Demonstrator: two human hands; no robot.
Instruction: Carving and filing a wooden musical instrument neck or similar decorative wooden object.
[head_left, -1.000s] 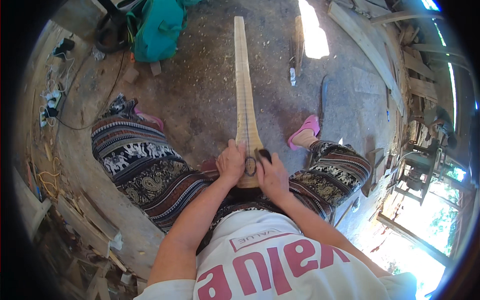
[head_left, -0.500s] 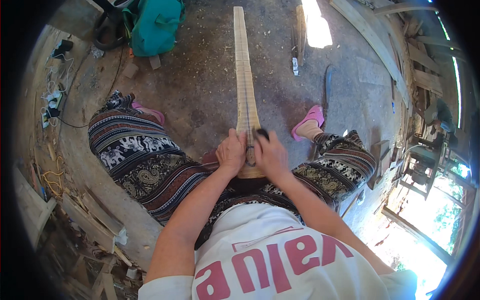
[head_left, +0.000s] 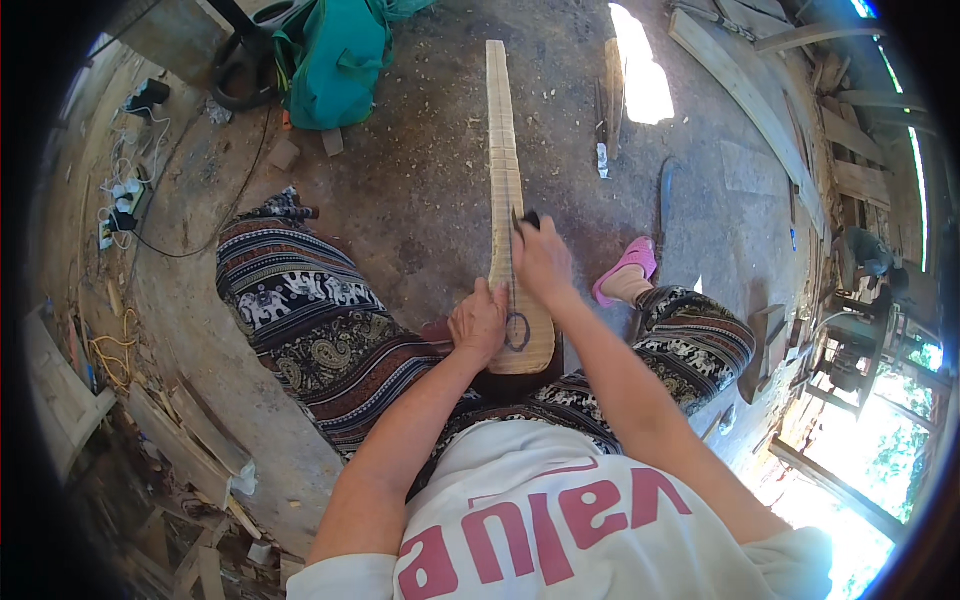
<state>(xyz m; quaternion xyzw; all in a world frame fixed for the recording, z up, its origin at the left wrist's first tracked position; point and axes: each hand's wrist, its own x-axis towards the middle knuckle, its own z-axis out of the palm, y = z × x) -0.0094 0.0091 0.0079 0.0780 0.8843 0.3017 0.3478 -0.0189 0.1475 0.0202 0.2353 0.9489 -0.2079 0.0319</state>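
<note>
From where I stood, the person's left hand (head_left: 478, 322) lay against the left edge of a long piece of wood (head_left: 503, 160), its fingers bunched close together with the tips on the wood. I could not tell whether they gripped underneath or only pressed. The right hand (head_left: 543, 260) was farther out along the same piece, near its right edge, with the fingers curled narrowly around a small dark tool (head_left: 531, 218). The hand covered most of that tool, so its kind was unclear to me.

The wood ran away from both sets of fingers to a slim far end, well beyond the right fingertips. Its broad end sat nearer the body than the fingers, between the thighs in patterned trousers (head_left: 330, 295). A dark oval mark (head_left: 517, 332) showed on that broad part, just right of the left fingers.

To the right of the right fingers, apart from them, was a pink shoe (head_left: 628, 268), and past it a long, slightly curved dark strip (head_left: 667, 205) on the floor (head_left: 420, 180). Well beyond the fingers, off to their left, stood a green bag (head_left: 340, 70). Pale chips dotted the ground beyond the fingertips.
</note>
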